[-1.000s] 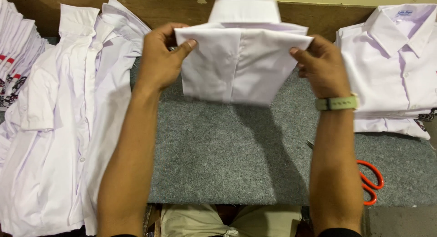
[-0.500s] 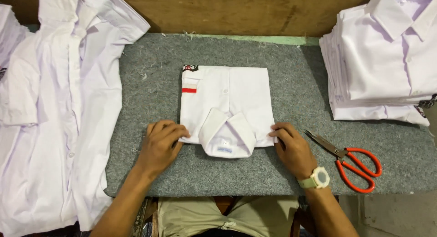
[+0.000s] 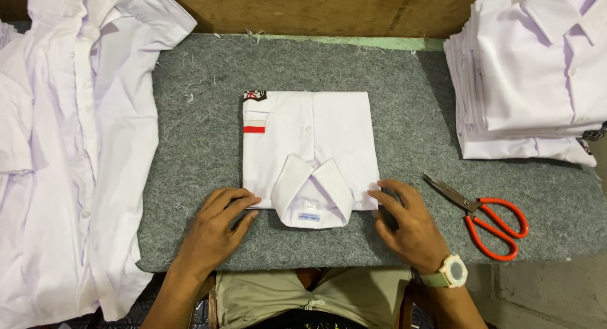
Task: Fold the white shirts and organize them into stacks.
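One grey felt mat (image 3: 190, 133) covers the table. Unfolded white shirts (image 3: 69, 152) lie spread at its left; one stack of folded shirts (image 3: 525, 82) sits at its right. One folded white shirt (image 3: 310, 146) lies mid-mat, collar toward the person. One pair of red-handled scissors (image 3: 484, 218) lies right. The left hand (image 3: 215, 231) and right hand (image 3: 408, 225), fingers loosely spread and grasping nothing, touch the shirt's near corners.

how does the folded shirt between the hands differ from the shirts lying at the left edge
The folded shirt is a neat rectangle, collar toward the person; the shirts at the left lie unfolded, spread long. The folded shirt sits alone on the grey mat; the left ones overlap in a loose pile, hanging past the mat. The left hand and right hand touch only the folded one. Both are white, buttoned.
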